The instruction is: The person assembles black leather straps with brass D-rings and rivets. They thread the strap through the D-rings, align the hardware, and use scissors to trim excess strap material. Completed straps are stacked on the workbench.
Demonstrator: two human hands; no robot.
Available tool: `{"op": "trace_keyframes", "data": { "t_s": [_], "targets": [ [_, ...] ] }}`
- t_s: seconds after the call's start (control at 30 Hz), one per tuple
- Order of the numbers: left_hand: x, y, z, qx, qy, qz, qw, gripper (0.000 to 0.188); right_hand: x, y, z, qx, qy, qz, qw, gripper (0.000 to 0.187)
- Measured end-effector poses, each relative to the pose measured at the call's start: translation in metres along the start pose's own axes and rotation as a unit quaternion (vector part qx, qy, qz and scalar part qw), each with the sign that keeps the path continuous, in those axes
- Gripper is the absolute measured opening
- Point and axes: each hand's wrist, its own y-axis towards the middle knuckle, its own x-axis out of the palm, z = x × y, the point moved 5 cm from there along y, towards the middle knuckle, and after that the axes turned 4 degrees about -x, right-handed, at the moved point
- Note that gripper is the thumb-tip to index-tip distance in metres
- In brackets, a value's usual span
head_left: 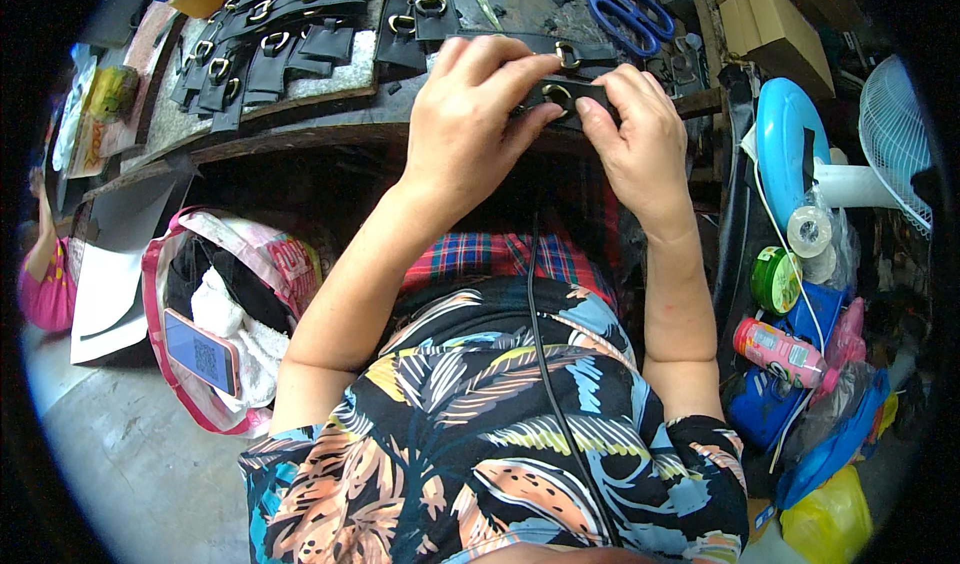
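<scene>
Over the near edge of the work table (290, 142), both my hands are closed on one short black strap, apparently leather, with a gold-coloured metal ring (557, 94) on it. My left hand (462, 114) pinches it at the left of the ring, thumb below and index finger above. My right hand (640, 139) grips the other end between thumb and fingers. Just beyond lies another black strap (598, 52) with its own ring. Large blue-handled scissors (630, 21) rest on the table to the right of it.
Several black ringed straps (268, 49) lie in overlapping rows at the left. Cardboard boxes (765, 29) stand at far right, above a white fan (893, 144) and a blue round lid (790, 129). A pink bottle (785, 352) lies below. A bag (158, 314) holding a phone (203, 352) sits at lower left.
</scene>
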Motion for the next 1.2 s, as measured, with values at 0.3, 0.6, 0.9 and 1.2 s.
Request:
{"op": "trace_keyframes", "data": {
  "t_s": [0.3,0.6,0.9,1.2],
  "targets": [
    [-0.027,-0.004,-0.003,-0.003,0.059,-0.067,0.996,0.058,-0.011,-0.001,0.003,0.043,0.279,-0.014,0.959,0.017],
    [-0.026,-0.006,-0.021,-0.240,-0.333,-0.195,0.891,0.044,-0.014,-0.006,0.010,0.090,0.270,0.009,0.959,0.025],
    [-0.020,0.001,-0.002,-0.001,0.154,-0.055,0.987,0.029,-0.009,-0.005,-0.007,-0.011,-0.158,0.051,0.986,0.024],
    [-0.012,0.002,0.001,0.022,0.127,-0.013,0.992,0.017,-0.008,0.004,-0.012,-0.081,-0.001,0.051,0.995,0.025]
  ]
}}
